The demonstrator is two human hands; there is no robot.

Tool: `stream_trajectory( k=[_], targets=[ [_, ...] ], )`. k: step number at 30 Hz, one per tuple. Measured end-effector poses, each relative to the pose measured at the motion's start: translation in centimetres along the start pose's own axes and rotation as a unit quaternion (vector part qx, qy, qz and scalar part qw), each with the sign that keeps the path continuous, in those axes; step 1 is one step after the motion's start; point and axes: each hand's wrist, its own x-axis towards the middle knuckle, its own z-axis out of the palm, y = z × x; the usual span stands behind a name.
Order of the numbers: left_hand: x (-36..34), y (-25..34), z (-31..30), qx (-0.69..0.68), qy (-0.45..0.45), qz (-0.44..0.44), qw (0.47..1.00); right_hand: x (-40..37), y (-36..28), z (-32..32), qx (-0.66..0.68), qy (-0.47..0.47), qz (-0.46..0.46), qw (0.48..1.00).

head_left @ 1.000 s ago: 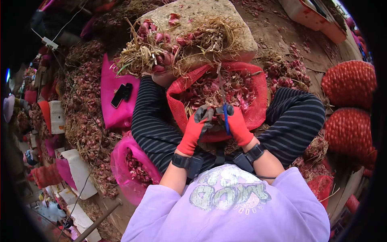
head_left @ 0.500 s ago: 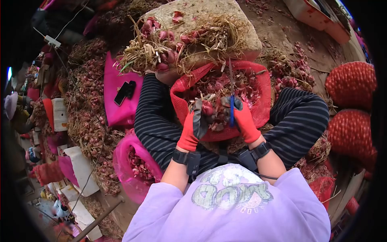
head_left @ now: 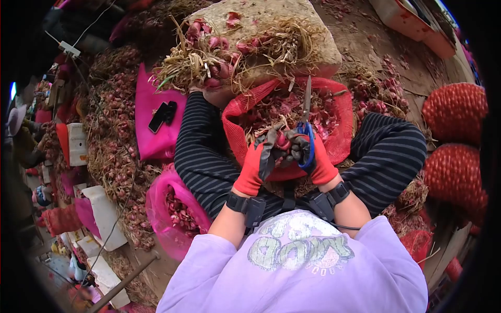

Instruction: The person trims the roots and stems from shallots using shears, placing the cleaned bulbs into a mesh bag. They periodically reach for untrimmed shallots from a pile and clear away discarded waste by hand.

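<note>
My left hand (head_left: 264, 155), in a red and grey work glove, is closed around a shallot (head_left: 283, 142) with a dry stem. My right hand (head_left: 313, 156), gloved alike, is closed on scissors (head_left: 307, 101) with blue handles; the blades point away from me and look closed together. The right fingertips meet the shallot beside the left ones. Both hands are over the near side of an open red mesh sack (head_left: 342, 133) between my crossed legs. Loose skins and trimmings (head_left: 263, 112) lie in the sack.
Ahead stands a pale block (head_left: 261, 13) with bunches of shallots (head_left: 219, 70) on it. A pink bag (head_left: 156, 219) of shallots is at my left, near a phone (head_left: 158, 119) on a pink sheet. Full red sacks (head_left: 454, 112) stand at right. Shallot heaps (head_left: 112, 125) cover the left floor.
My two hands have come together at the shallot, the right one shifting its fingers onto it. The scissors have turned, showing their blade flat and the blue handle loop more widely.
</note>
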Motion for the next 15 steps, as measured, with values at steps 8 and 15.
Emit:
stream_trajectory(
  k=[8, 15],
  targets=[
    [-1.3, -1.1, 0.1, -0.178, 0.066, -0.075, 0.979, -0.2, -1.5, 1.3, -0.465, 0.023, -0.126, 0.876],
    [-2.8, -2.3, -0.1, -0.213, 0.127, -0.043, 0.968, 0.5, 0.5, -1.5, -0.051, 0.075, -0.029, 0.995]
  ],
)
